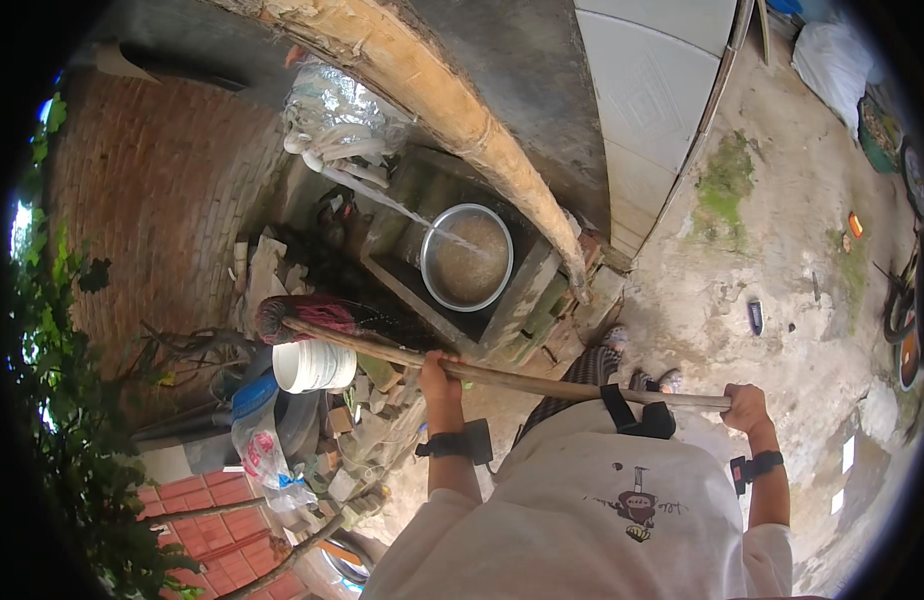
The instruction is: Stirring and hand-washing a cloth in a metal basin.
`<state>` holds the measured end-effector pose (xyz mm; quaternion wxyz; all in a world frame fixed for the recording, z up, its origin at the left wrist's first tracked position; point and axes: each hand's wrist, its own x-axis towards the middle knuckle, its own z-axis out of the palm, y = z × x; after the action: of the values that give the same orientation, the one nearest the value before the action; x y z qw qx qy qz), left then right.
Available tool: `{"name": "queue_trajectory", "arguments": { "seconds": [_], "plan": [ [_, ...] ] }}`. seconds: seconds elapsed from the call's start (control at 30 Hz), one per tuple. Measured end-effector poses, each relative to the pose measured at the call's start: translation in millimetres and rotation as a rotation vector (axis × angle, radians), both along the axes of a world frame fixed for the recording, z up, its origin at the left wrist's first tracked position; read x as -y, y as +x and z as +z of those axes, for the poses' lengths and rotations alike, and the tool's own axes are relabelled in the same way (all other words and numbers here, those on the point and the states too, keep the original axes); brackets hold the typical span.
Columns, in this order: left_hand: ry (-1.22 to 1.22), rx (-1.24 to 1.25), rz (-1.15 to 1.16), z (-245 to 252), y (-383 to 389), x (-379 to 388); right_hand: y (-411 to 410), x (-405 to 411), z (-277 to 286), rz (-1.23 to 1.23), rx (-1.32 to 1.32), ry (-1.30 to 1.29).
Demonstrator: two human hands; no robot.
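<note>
A long wooden pole lies across the front of my body, and both hands are wrapped around it. My left hand grips it near the middle, while my right hand holds the right end. At the far left end is a mop head with dark reddish strands, above a white plastic bucket. Beyond my left hand, a round metal basin sits inside a concrete trough. A stream of water pours into the basin from a wrapped tap.
A thick bare log slants over the trough. Loose bricks and stones are piled left of my body, by a plastic bag. A brick wall rises at left. Concrete ground with mossy patches extends right.
</note>
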<state>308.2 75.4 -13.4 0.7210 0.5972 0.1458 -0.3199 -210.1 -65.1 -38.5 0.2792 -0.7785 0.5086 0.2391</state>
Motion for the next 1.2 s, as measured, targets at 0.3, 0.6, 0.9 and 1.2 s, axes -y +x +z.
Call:
{"name": "queue_trajectory", "arguments": {
  "seconds": [0.3,0.6,0.9,1.2],
  "plan": [
    [0.009,-0.026,-0.043,-16,1,14,-5,0,27,0.011,-0.047,0.018],
    [0.076,-0.255,-0.162,-77,-32,48,-29,-2,156,-0.142,-0.049,-0.161],
    [0.13,-0.32,-0.329,-102,-63,54,-52,-10,201,-0.275,0.004,0.129],
    [0.16,-0.268,-0.483,-87,-101,44,-101,-7,171,-0.369,-0.065,0.601]
  ]
}}
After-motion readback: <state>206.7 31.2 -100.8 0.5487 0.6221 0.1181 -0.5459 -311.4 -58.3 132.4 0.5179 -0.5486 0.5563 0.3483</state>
